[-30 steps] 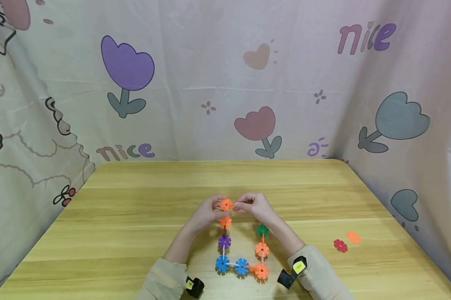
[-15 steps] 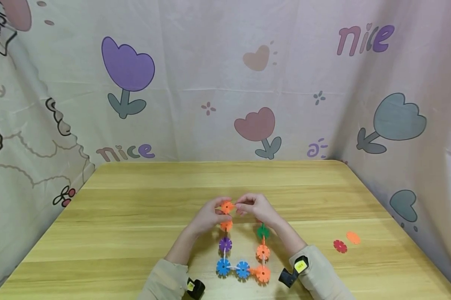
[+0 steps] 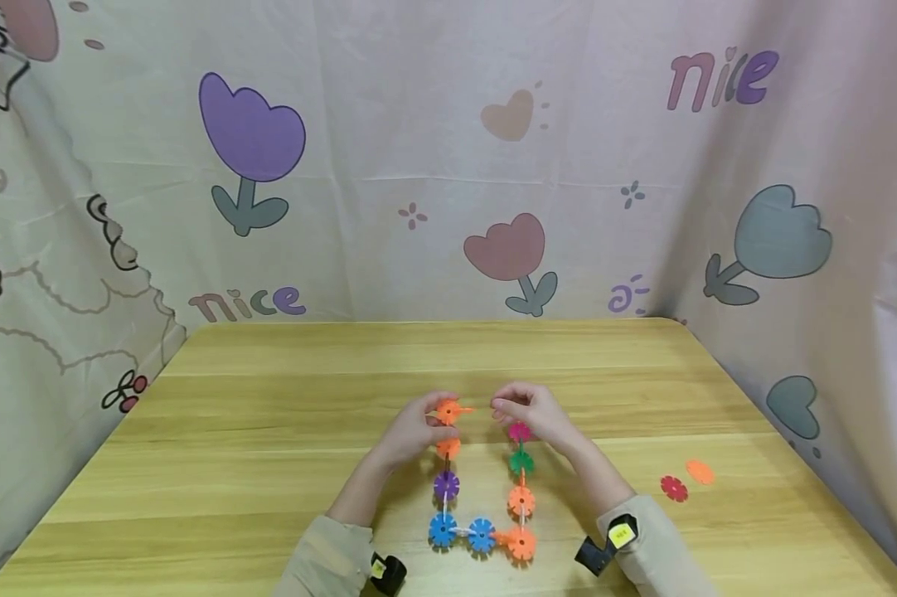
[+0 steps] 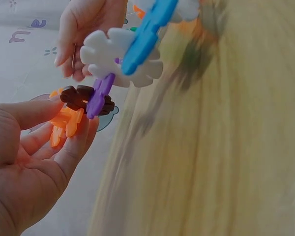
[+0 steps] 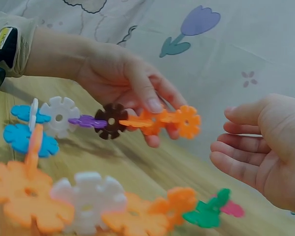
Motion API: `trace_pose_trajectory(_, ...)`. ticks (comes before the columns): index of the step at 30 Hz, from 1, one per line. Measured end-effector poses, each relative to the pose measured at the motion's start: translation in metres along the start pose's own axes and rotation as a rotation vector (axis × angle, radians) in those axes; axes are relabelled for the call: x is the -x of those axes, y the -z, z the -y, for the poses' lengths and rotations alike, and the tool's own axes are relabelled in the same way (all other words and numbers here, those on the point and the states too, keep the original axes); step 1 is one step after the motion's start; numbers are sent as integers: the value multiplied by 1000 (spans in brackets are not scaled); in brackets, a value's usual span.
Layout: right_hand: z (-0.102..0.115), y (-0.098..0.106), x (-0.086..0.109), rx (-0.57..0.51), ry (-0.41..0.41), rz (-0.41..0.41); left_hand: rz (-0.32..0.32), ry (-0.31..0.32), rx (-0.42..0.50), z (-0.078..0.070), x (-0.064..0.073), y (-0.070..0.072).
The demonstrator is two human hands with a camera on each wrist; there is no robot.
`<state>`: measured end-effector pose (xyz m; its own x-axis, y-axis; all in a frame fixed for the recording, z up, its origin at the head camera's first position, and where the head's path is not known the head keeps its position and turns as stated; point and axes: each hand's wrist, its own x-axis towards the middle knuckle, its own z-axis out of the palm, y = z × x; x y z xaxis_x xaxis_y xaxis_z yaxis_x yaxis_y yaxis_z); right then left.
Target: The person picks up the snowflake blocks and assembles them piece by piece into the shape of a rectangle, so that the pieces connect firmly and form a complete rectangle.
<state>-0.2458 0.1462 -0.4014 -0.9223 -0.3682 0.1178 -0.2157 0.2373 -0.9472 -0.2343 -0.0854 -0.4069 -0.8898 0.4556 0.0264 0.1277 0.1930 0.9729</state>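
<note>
A U-shaped chain of interlocking snowflake discs stands between the hands, with blue discs (image 3: 482, 536) along its near side. My left hand (image 3: 407, 431) pinches the orange discs (image 5: 155, 122) at the far end of the left arm of the chain. Beyond its fingers, one orange disc (image 5: 188, 121) sticks out edgewise toward the right. My right hand (image 3: 538, 412) is apart from that end, fingers loosely bent and holding nothing. Close below it lies the other end of the chain, a pink disc (image 3: 520, 432) joined to a green disc (image 3: 521, 462). A brown disc (image 5: 111, 121) and a purple disc (image 4: 100, 96) follow the gripped orange ones.
Two loose discs, one red (image 3: 674, 488) and one orange (image 3: 700, 472), lie on the wooden table (image 3: 269, 473) to the right. A printed curtain (image 3: 389, 166) encloses the back and sides. Each wrist carries a small black camera (image 3: 389, 574).
The right hand has let go of the orange disc at the chain's end and moved right, baring the pink disc. The left hand keeps its grip almost in place.
</note>
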Motion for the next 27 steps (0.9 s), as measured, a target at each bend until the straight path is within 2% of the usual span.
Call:
trace_pose_trajectory(7,-3,26,21,36,-10,-56,-12,-4,-28,2,1,0)
trace_pose_trajectory(13,-4,52,46,74,-18,-127,-15,-17,-51,3,1,1)
trace_pose_trajectory(20,-8,80,77,108,-57,-206,-26,-8,-37,2,1,4)
trace_pose_trajectory(24,-13,96,97,139,-76,-250,-22,-6,-29,-2,3,4)
trace_pose_trajectory(27,-16,109,113,161,-82,-266,-12,-7,-22,-12,9,4)
